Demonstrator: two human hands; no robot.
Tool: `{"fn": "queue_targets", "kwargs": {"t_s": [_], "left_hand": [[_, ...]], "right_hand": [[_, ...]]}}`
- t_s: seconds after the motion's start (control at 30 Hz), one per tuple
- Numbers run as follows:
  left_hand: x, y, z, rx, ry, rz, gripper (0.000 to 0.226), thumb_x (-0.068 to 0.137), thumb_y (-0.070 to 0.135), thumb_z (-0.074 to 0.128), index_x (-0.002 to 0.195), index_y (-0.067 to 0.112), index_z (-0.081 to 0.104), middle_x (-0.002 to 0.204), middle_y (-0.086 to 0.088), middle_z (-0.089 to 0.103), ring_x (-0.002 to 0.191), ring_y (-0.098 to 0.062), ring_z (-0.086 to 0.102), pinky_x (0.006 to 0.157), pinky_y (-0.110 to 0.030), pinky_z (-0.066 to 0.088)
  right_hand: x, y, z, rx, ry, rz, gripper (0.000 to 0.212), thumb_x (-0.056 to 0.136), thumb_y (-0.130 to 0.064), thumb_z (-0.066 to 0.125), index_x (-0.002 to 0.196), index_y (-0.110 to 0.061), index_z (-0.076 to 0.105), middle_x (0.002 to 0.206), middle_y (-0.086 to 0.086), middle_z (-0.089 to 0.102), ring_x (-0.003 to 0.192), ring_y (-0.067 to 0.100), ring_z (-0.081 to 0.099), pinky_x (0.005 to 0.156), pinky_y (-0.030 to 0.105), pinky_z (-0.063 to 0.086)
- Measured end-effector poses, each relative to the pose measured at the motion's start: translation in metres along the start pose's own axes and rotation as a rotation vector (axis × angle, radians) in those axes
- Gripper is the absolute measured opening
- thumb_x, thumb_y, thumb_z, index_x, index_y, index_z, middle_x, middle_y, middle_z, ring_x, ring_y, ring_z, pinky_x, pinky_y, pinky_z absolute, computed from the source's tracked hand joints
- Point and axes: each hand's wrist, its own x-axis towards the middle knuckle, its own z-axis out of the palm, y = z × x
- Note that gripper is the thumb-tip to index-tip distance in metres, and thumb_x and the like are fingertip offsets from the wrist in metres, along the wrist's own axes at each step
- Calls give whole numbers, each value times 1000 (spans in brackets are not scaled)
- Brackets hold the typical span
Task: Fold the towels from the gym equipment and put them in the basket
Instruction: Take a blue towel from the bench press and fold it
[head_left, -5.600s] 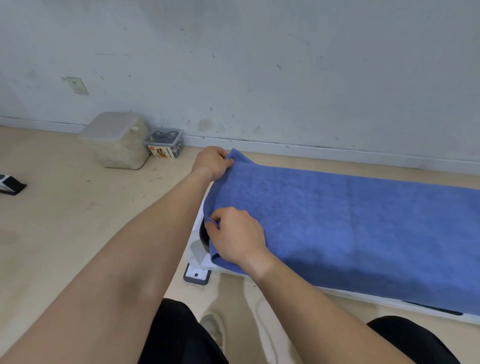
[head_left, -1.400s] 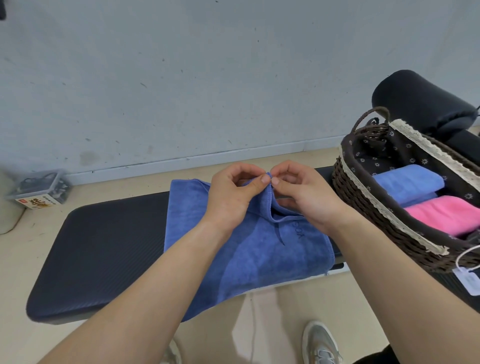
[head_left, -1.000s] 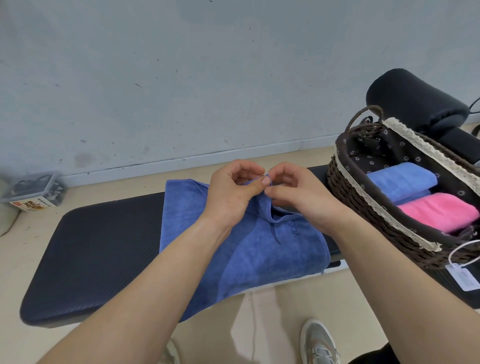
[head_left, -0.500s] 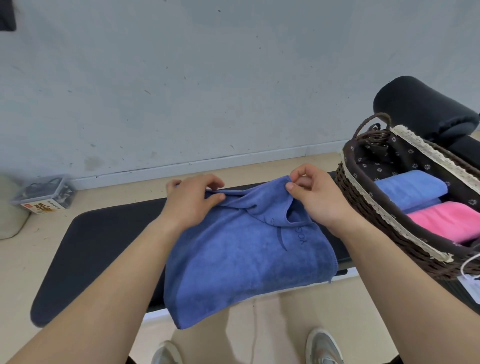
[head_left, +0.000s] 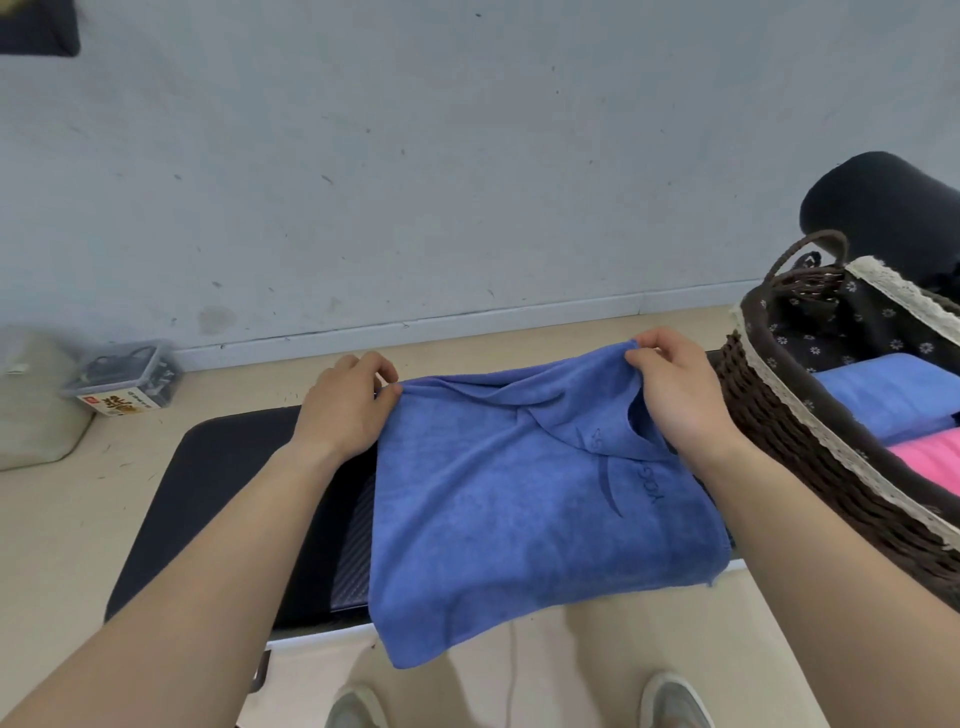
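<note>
Blue towel (head_left: 519, 493), half folded, drapes over the black desk (head_left: 223, 493) at centre. The left hand (head_left: 343, 410) at 10 o'clock and the right hand (head_left: 675, 400) at 2 o'clock each pinch a far corner between fingers and thumb. This looks like mid-fold; the next move probably brings those corners toward 6 o'clock, then lifts the towel into the basket (head_left: 769, 415) at 3 o'clock.

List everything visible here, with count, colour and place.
black padded bench: one, black, centre.
blue terry towel: one, blue, draped over the bench.
brown wicker basket: one, brown, right of that towel.
folded blue towel: one, blue, inside the basket.
folded pink towel: one, pink, inside the basket.
black cylindrical pad: one, black, behind the basket.
clear plastic box: one, clear, floor, left.
beige tub: one, beige, far left.
grey shoes: two, grey, bottom edge.
left grip: one, bare, pinching the draped towel's far left corner.
right grip: one, bare, pinching its far right corner.
</note>
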Motion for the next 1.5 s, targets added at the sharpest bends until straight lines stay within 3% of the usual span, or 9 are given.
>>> {"fn": "queue_targets", "kwargs": {"t_s": [0.1,0.23,0.37,0.57,0.7,1.03,1.27,1.4,1.5], "left_hand": [[0,-3,1,-54,-19,-14,7,91,35,63,94,31,60,99,4,56,95,-20,57,79,-33,44],[0,-7,-4,-57,-90,-46,12,88,38,66,96,35,58,108,8,58,105,-18,55,93,-40,43],[-3,-2,-9,-74,-104,-14,13,85,29,66,84,36,55,96,19,63,98,-9,58,100,-43,37],[-9,-3,-19,-66,-52,33,11,82,33,73,80,36,63,84,16,64,83,-8,61,73,-31,50],[-11,-9,-29,-69,-22,28,13,84,39,74,75,34,66,80,14,68,80,-8,63,71,-32,52],[-42,-9,-81,-92,91,33,15,76,16,75,69,22,64,67,9,65,64,-3,58,55,-12,37],[-88,7,-118,-147,126,31,15,91,13,65,104,20,69,93,0,69,82,-13,58,77,-22,43],[-112,28,-161,-267,210,-37,12,93,16,58,88,19,69,83,10,67,86,-15,59,68,-16,41],[-128,35,-190,-524,237,-107,14,92,21,56,87,14,67,84,4,65,86,-20,60,87,-39,54]], "right_hand": [[4,3,4,-32,65,27,13,95,-20,48,93,-17,60,79,-4,60,73,14,54,69,31,42],[8,8,8,-108,66,15,10,98,-22,48,99,-20,59,81,-6,59,74,13,54,64,30,39],[11,13,12,-164,73,-6,11,102,-23,47,106,-19,56,90,-5,60,84,16,56,70,30,39],[11,16,11,-215,78,-8,11,103,-22,45,109,-17,54,92,-5,58,87,17,54,68,29,37],[10,17,9,-239,75,-5,12,104,-22,45,108,-15,53,89,-7,57,87,17,54,63,22,37],[-14,-9,11,-184,98,-53,8,102,-21,47,104,-18,54,87,-9,55,77,7,50,63,24,35],[-55,-47,1,-54,123,-75,9,100,-20,48,103,-16,57,82,-6,56,76,14,52,61,23,36],[-82,-97,-17,20,101,-131,8,98,-14,48,96,-15,56,81,-7,54,74,12,48,64,25,37],[-102,-128,-34,65,107,-174,9,94,-13,50,91,-15,58,84,-4,55,75,12,48,66,27,38]]}}
